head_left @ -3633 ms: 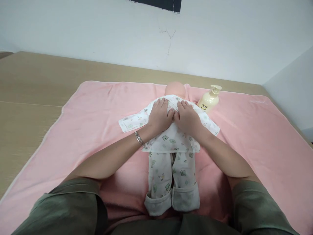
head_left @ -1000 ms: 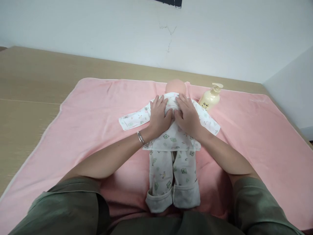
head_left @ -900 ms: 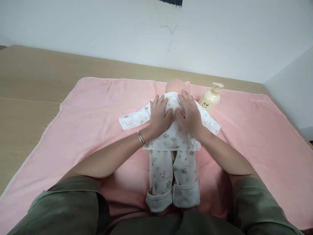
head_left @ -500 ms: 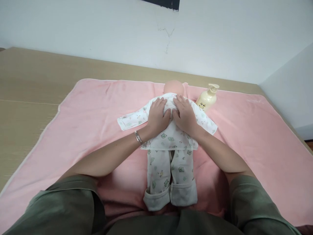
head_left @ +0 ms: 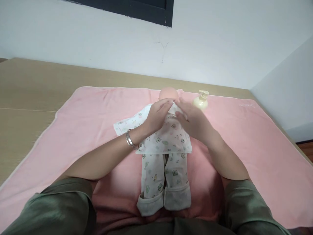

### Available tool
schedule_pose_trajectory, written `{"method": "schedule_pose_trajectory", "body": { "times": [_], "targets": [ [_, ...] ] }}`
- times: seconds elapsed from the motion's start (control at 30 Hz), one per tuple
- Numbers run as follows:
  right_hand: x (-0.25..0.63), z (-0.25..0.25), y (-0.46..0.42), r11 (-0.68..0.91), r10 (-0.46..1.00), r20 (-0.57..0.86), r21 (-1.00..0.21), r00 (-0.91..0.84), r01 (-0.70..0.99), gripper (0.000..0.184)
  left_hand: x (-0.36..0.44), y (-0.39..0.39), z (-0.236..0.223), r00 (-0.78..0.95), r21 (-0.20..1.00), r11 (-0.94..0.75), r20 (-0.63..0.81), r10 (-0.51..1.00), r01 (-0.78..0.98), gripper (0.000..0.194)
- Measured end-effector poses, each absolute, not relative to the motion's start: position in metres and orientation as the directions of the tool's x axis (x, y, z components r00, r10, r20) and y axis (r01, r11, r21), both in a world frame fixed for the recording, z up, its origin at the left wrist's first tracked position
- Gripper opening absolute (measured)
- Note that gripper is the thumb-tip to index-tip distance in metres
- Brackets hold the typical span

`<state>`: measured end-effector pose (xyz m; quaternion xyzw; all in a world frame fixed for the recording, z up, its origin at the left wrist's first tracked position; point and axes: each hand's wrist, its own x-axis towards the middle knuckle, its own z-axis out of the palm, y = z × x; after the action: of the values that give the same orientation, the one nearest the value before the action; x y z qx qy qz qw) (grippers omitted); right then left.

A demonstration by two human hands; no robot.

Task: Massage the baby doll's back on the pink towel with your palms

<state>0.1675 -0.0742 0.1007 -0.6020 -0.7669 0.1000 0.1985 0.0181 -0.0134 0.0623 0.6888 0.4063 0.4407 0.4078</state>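
A baby doll (head_left: 168,93) lies on the pink blanket (head_left: 85,130), its smooth, bald head away from me and its face out of sight. It wears a white printed top (head_left: 168,143) and matching trousers (head_left: 153,178) with turned-up cuffs. My left hand (head_left: 157,113), a silver bangle (head_left: 130,139) on its wrist, is over the doll's upper body with fingers stretched out. Opposite it, my right hand (head_left: 195,122) is slightly blurred, fingers extended, hiding the doll's right-side sleeve. The fingertips of both hands come close together just below the head; whether they touch I cannot tell. Neither hand holds anything.
A cream pump bottle (head_left: 201,100) stands on the blanket, right of the doll's head, partly behind my right hand. Beneath the blanket is a tan tabletop (head_left: 31,85). A white wall (head_left: 110,49) with a dark frame (head_left: 146,11) rises behind.
Both hands lay flat on the top's chest area; now they have lifted and tilted, fingertips drawn towards each other. My view has tipped up slightly. The doll stays in place.
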Motion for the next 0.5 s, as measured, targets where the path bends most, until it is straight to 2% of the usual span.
{"method": "schedule_pose_trajectory", "body": {
  "times": [0.07,0.13,0.3,0.5],
  "targets": [
    [0.184,0.109,-0.069,0.223,0.928,0.363,-0.355,-0.085,0.908,0.049,0.036,-0.010,0.073,0.382,0.976,-0.214,0.186,0.905,0.031,0.051],
    [0.201,0.110,-0.060,0.161,0.884,0.467,-0.339,0.018,0.927,0.052,0.055,0.001,0.082,0.482,0.995,-0.089,0.097,0.871,-0.041,0.061],
    [0.218,0.097,-0.036,0.058,0.898,0.432,-0.306,0.084,0.950,0.057,0.094,0.031,0.090,0.564,0.996,-0.011,0.059,0.824,-0.089,0.081],
    [0.202,0.080,-0.027,0.000,0.868,0.494,-0.120,0.059,0.993,0.051,0.109,0.023,0.086,0.477,0.995,0.027,0.021,0.879,-0.093,0.074]
  ]
}}
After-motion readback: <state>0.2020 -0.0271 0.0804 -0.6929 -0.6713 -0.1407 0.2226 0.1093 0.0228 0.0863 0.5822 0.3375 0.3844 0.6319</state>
